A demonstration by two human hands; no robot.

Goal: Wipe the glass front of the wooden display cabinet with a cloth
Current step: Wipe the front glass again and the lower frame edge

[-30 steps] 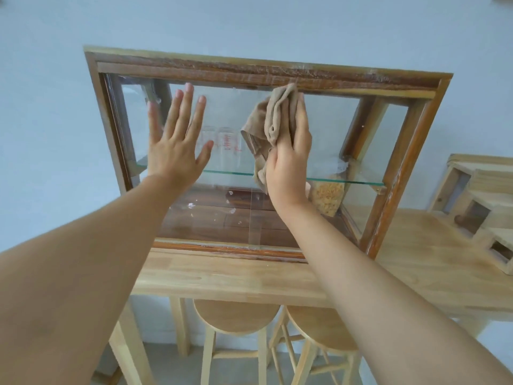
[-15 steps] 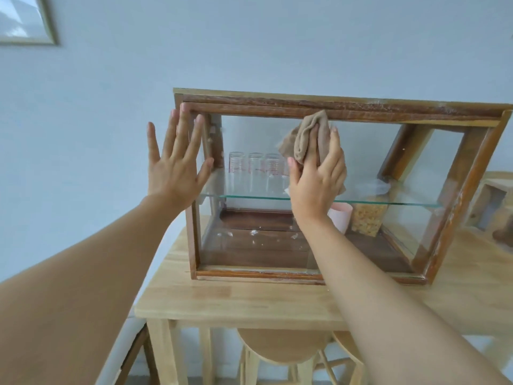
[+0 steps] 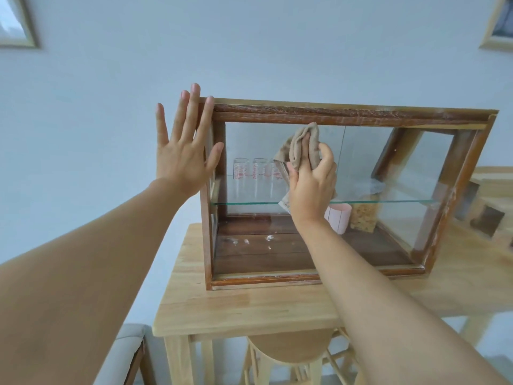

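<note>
The wooden display cabinet [image 3: 347, 113] stands on a light wooden table [image 3: 249, 304]. Its glass front [image 3: 255, 223] has smudges low down. My right hand [image 3: 312, 187] grips a bunched beige cloth [image 3: 298, 147] and presses it on the upper middle of the glass. My left hand [image 3: 184, 151] is flat with fingers spread at the cabinet's top left corner, over the frame's left edge. Inside, glasses [image 3: 251, 173] stand on a glass shelf [image 3: 388, 202], with a pink cup [image 3: 338, 218] and a jar of yellowish food [image 3: 363, 216] below.
Wooden stools [image 3: 288, 351] sit under the table. A small wooden rack [image 3: 488, 207] stands at the right on the table. A grey padded chair edge [image 3: 122, 354] is at lower left. Picture frames [image 3: 16, 23] hang on the pale wall.
The view has shifted, so the cabinet now sits further right and lower. My right hand went from flat over the cloth to clenched around it. My left hand now sits at the frame's left corner.
</note>
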